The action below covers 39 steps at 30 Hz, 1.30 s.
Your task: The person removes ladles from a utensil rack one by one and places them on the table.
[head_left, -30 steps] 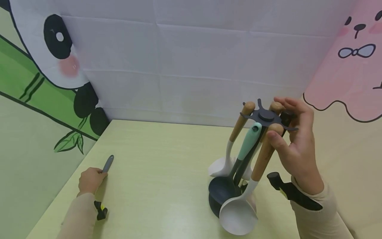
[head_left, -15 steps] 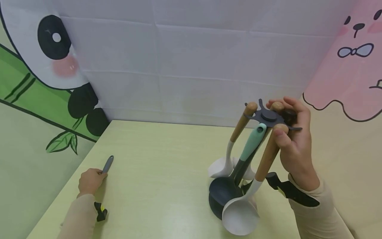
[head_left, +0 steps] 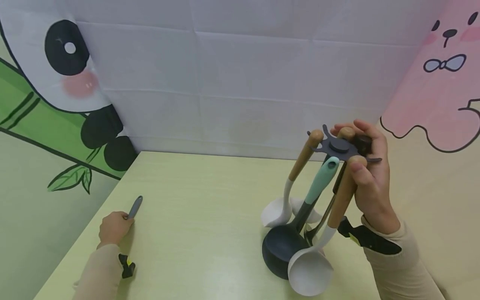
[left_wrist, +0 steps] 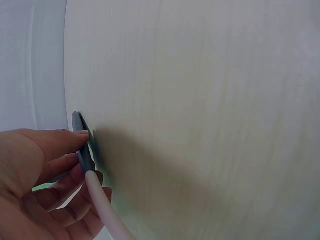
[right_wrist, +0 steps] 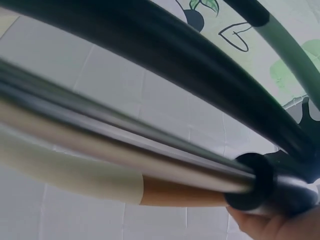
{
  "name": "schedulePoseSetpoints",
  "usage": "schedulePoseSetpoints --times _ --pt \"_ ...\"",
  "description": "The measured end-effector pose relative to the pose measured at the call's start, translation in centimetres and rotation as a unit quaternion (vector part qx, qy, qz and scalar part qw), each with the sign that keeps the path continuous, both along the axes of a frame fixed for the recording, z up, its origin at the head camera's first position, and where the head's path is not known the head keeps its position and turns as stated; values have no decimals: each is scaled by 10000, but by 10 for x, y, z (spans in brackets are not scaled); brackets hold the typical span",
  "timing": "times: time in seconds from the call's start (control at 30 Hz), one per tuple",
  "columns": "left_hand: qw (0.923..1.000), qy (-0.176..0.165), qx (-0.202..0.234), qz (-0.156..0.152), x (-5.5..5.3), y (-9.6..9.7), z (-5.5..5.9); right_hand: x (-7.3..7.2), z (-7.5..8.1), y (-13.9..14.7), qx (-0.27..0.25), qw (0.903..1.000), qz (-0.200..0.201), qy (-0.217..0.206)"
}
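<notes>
My left hand (head_left: 114, 228) pinches the grey handle (head_left: 136, 206) of a utensil low over the table. In the left wrist view, a pale shaft (left_wrist: 106, 210) runs down from that handle; its head is out of sight. At right, my right hand (head_left: 376, 183) grips around handles at the top of a dark hanging utensil rack (head_left: 338, 145). Its thumb lies on the wooden handle of a white ladle (head_left: 310, 273); its fingers reach behind other handles. A dark ladle with a mint handle (head_left: 321, 181) and another white wooden-handled utensil (head_left: 276, 212) hang alongside.
The pale yellow table (head_left: 202, 216) stretches between the two hands. A white cloth wall (head_left: 243, 83) closes off the back, with cartoon prints at both sides. In the right wrist view, a curved black handle (right_wrist: 175, 55) crosses close to the camera.
The hanging utensils have turned: the front white ladle and the mint handle have shifted right. My right thumb has moved slightly right with the ladle handle. My left hand stays in place.
</notes>
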<state>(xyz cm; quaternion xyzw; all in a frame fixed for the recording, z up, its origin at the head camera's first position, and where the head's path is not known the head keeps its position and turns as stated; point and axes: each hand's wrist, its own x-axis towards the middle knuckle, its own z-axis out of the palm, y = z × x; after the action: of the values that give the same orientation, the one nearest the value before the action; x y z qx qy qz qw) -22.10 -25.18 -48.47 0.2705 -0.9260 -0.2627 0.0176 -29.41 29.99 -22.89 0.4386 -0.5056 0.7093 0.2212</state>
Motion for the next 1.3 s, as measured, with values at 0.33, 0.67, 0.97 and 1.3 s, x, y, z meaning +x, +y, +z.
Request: schedulePoseSetpoints --times 0.33,0.67,0.97,1.3 --pt "9995 193 -266 -2 -2 2 -1 -4 0 0 -189 9974 665 -180" --pt "9887 1314 -703 146 -19 27 20 -9 2 -1 -179 9941 1063 -137" --pt "9698 2408 40 -376 -41 79 65 -14 0 2 -98 9923 1232 -62" --pt "9319 2981 889 -1865 -55 154 109 -17 1 4 -149 9880 1534 2"
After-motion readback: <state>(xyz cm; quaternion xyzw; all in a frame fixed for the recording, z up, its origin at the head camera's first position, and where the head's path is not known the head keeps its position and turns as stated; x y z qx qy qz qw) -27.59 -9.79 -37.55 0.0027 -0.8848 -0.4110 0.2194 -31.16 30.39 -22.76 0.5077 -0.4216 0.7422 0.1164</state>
